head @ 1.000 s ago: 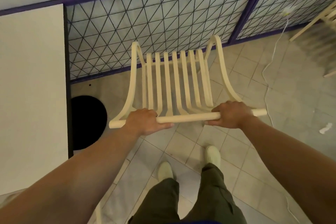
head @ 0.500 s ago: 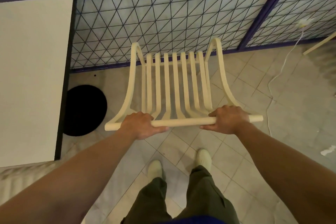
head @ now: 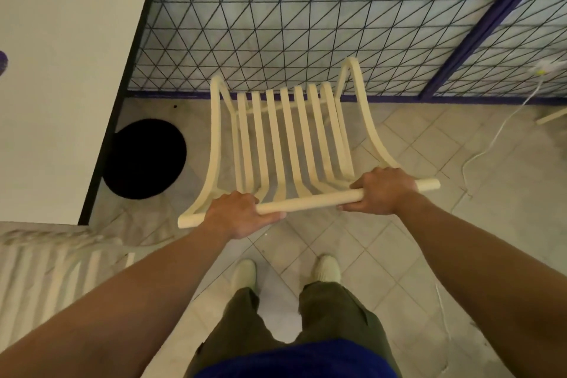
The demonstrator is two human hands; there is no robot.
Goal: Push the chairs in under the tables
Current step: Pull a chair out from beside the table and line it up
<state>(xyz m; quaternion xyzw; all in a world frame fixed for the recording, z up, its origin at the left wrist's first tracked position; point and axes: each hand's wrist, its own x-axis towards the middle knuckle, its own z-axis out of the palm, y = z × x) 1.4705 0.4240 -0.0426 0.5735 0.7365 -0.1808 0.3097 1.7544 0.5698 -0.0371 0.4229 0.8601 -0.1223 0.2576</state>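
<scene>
A white rectangular table (head: 61,86) stands at left, the cream slatted wooden chair (head: 285,144) on the tiled floor just beside it, its round top rail gripped by the left hand (head: 239,215) and right hand (head: 383,190)

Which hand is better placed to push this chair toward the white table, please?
Probably the right hand: it grips the top rail farthest from the white table at left, so it can push the chair across while the left hand steers.
</scene>
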